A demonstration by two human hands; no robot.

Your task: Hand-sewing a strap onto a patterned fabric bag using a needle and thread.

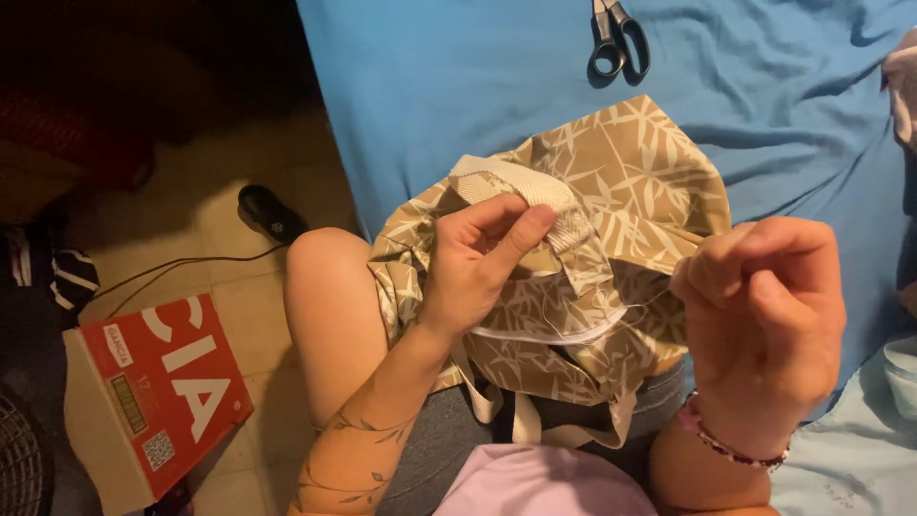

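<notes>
A tan fabric bag [621, 182] with a white leaf print lies across my lap and onto the blue sheet. My left hand [478, 263] pinches its cream webbing strap [521, 189] against the bag's upper edge. My right hand [764, 315] is closed in a pinch to the right of the bag, pulling a thin white thread [642, 308] that runs back to the fabric. Whether a needle sits between those fingers cannot be seen. A beaded bracelet [731, 447] circles my right wrist.
Black-handled scissors [616, 40] lie on the blue sheet [458, 86] above the bag. A red and white cardboard box [162, 392] stands on the tiled floor at lower left, with a black cable and plug [267, 215] nearby. Pale blue cloth [860, 449] lies at lower right.
</notes>
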